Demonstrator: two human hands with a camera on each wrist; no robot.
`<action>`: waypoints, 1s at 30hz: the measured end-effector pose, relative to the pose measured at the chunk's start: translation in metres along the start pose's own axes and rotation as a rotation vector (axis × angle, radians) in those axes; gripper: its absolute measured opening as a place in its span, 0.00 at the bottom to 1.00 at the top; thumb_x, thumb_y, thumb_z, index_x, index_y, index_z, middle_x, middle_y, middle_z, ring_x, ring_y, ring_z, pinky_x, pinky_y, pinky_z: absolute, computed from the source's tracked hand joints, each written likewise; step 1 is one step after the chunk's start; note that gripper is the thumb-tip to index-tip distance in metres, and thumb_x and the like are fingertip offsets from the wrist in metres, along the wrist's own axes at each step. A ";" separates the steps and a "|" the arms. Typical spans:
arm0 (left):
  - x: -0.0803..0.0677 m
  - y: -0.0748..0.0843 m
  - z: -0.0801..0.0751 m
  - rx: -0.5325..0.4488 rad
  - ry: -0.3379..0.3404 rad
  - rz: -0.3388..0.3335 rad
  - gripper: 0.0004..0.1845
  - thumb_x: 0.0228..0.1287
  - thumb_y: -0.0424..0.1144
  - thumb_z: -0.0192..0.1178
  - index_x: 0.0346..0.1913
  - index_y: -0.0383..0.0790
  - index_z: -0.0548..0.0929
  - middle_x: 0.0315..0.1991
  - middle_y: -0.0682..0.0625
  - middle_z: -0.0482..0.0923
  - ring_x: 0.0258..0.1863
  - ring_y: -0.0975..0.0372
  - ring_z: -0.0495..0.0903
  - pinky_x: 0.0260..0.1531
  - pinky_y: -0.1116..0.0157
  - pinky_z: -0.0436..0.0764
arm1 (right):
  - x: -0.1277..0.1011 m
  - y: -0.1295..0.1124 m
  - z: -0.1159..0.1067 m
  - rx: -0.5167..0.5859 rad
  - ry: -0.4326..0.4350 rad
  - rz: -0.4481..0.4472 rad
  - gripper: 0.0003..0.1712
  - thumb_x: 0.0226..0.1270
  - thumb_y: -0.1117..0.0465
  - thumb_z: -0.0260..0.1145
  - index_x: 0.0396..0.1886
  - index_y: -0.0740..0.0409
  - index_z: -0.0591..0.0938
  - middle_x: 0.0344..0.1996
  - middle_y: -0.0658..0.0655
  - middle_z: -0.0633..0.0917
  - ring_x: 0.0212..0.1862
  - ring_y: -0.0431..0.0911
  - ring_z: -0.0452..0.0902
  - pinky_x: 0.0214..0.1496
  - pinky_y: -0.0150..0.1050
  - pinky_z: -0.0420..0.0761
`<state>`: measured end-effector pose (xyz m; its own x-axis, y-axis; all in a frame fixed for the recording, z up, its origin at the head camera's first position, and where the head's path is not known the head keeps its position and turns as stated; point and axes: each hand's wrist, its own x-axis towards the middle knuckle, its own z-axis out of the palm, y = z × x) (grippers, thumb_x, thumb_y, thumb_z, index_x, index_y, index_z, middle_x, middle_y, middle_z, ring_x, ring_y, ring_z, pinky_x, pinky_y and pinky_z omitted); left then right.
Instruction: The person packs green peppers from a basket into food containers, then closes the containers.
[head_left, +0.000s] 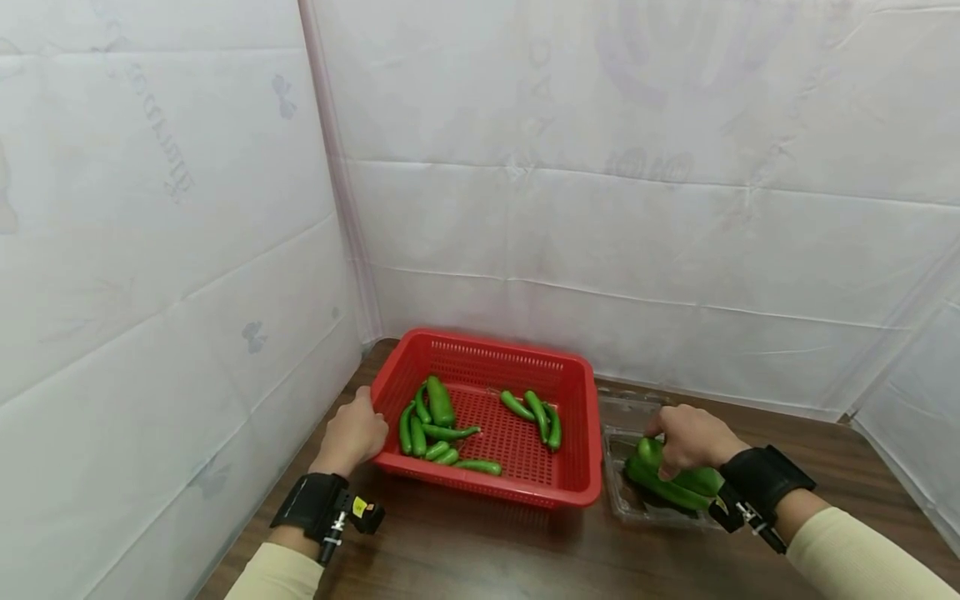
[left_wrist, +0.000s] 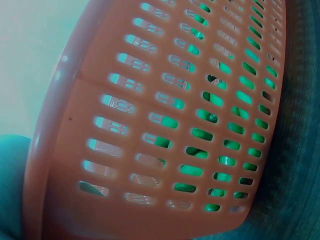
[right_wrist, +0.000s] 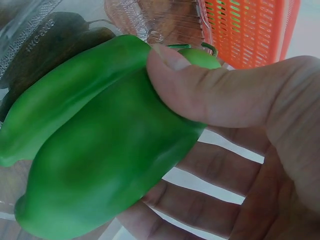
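At the left rim of a red plastic basket (head_left: 591, 417), my left hand (head_left: 351, 433) grips the edge; in the left wrist view the basket's slotted wall (left_wrist: 160, 120) fills most of the picture. Inside the basket lie several slim green chili peppers (head_left: 446, 433) on the left, a wider green pepper (head_left: 440, 402) among them, and 3 more chilies (head_left: 537, 414) on the right. My right hand (head_left: 693, 437) holds a large green pepper (right_wrist: 115, 145), thumb on top and fingers underneath, at a clear plastic box (head_left: 611, 479). Another long green pepper (right_wrist: 65, 90) lies alongside it.
The box stands just right of the basket on a dark wooden table (head_left: 480, 550). White sheeting (head_left: 630, 242) rises behind the table, with more sheeting on the left (head_left: 165, 292) and right sides.
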<state>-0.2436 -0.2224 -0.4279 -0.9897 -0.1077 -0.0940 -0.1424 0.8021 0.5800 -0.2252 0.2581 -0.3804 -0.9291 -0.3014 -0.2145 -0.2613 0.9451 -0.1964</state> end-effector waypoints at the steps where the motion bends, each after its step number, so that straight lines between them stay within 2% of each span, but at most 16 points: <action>1: 0.000 0.000 0.000 -0.001 0.000 0.001 0.26 0.74 0.35 0.51 0.70 0.27 0.63 0.48 0.29 0.83 0.37 0.48 0.84 0.32 0.55 0.80 | 0.000 0.000 0.000 0.000 0.002 0.000 0.27 0.47 0.65 0.84 0.51 0.61 0.89 0.48 0.62 0.90 0.45 0.57 0.87 0.42 0.51 0.86; 7: -0.001 0.000 0.000 0.004 0.000 0.000 0.27 0.75 0.35 0.51 0.71 0.27 0.62 0.48 0.29 0.83 0.37 0.49 0.84 0.31 0.56 0.80 | 0.001 0.000 0.002 0.003 0.006 -0.009 0.28 0.45 0.64 0.85 0.51 0.61 0.89 0.47 0.61 0.90 0.44 0.55 0.87 0.43 0.51 0.86; 15: 0.000 0.000 -0.001 0.004 -0.003 0.000 0.27 0.75 0.35 0.51 0.71 0.27 0.62 0.48 0.29 0.83 0.37 0.49 0.84 0.32 0.56 0.80 | 0.001 0.001 0.008 0.010 0.013 -0.012 0.29 0.44 0.62 0.87 0.50 0.60 0.90 0.40 0.56 0.91 0.36 0.45 0.83 0.39 0.46 0.85; 23: 0.000 0.000 -0.001 0.009 -0.003 -0.011 0.27 0.75 0.35 0.51 0.71 0.26 0.62 0.49 0.29 0.82 0.37 0.48 0.83 0.33 0.55 0.80 | -0.003 0.000 0.014 0.022 0.031 -0.018 0.32 0.42 0.59 0.88 0.50 0.62 0.89 0.39 0.55 0.89 0.37 0.45 0.83 0.38 0.45 0.84; 30: 0.000 0.000 -0.001 0.016 -0.001 0.004 0.27 0.74 0.35 0.51 0.70 0.26 0.63 0.49 0.28 0.82 0.37 0.47 0.84 0.33 0.54 0.81 | -0.004 -0.002 0.021 0.039 0.008 0.006 0.32 0.41 0.58 0.89 0.50 0.61 0.89 0.39 0.53 0.89 0.36 0.42 0.81 0.37 0.43 0.82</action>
<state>-0.2436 -0.2230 -0.4268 -0.9903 -0.1039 -0.0927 -0.1383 0.8117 0.5674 -0.2158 0.2548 -0.3993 -0.9326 -0.2951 -0.2079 -0.2459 0.9410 -0.2323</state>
